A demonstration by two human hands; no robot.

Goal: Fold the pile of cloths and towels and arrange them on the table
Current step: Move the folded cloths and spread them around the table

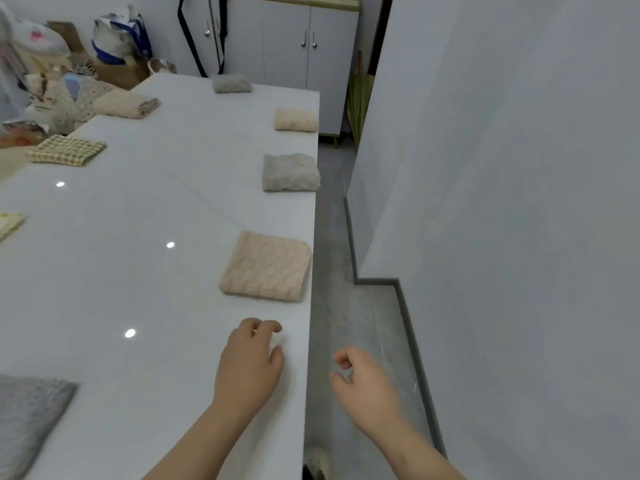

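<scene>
Several folded towels line the right edge of the white table (138, 289): a beige one (266, 268) nearest me, then a grey one (291, 173), a smaller beige one (296, 120) and a grey one (231, 83) at the far end. Along the left side lie a beige roll-fold (128, 105), a green checked cloth (67, 154), a pale yellow cloth (8, 223) and a grey towel (27, 420). My left hand (252, 362) rests on the table just below the near beige towel, fingers curled. My right hand (363, 382) hangs curled beyond the table edge, over the floor. Neither hand clearly holds anything.
A heap of unfolded cloths and bags (59, 95) sits past the table's far left corner. A grey cabinet (294, 46) stands behind the table. A narrow strip of grey floor (339, 237) runs between the table's right edge and the wall (502, 202).
</scene>
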